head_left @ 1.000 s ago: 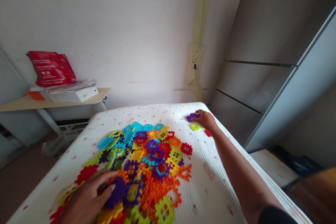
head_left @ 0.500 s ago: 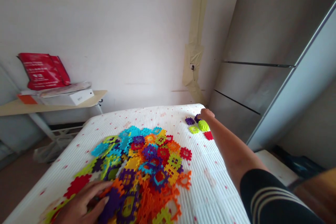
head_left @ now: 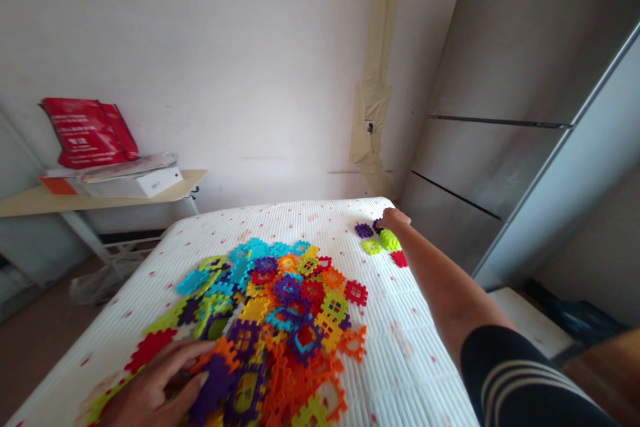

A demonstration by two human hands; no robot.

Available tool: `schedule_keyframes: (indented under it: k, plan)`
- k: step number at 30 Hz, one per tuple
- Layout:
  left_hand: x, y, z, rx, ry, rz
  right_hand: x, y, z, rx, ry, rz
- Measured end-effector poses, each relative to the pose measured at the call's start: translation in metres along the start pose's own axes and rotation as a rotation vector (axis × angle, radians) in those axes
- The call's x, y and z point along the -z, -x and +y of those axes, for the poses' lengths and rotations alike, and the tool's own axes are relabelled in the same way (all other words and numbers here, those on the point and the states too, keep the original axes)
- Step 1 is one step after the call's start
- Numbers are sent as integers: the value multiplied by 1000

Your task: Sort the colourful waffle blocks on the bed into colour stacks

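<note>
At far right, a purple piece is seemingly being placed by the right hand, whose pinch cannot be told, while near left an orange piece is touched by the left hand, thumb and forefinger parted, hold unclear; careful release seems called for next.

At the far right corner of the white spotted cover, the right hand hides part of a dark purple notched piece; its grip cannot be made out. Near the front edge, the left hand's curled fingers are partly hidden, its wrist cut off by the picture's bottom. The pile of interlocking plastic pieces is cropped there too. Lettering on the red bag is too blurred to read.
</note>
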State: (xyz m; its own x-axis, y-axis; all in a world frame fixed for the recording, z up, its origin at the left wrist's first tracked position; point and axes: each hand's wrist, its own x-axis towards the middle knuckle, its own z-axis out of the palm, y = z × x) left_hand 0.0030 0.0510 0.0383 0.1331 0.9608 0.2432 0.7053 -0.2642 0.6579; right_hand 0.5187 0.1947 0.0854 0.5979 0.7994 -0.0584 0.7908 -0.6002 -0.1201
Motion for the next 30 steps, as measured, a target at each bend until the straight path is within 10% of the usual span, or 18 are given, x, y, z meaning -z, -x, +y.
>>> schedule_keyframes:
  k: [7, 17, 20, 25, 30]
  plan:
    - [7, 2, 14, 255, 354, -194, 3, 6, -4, -29, 17, -20]
    - [10, 11, 45, 372, 720, 93, 32, 41, -29, 280, -39, 264]
    - [7, 9, 52, 369, 855, 219, 32, 79, -53, 602, -241, 326]
    - [-3, 11, 60, 321, 902, 220, 9, 188, -86, 1042, -673, -11]
    - [-16, 11, 63, 293, 829, 164, -13, 266, -103, 1269, -653, -70]
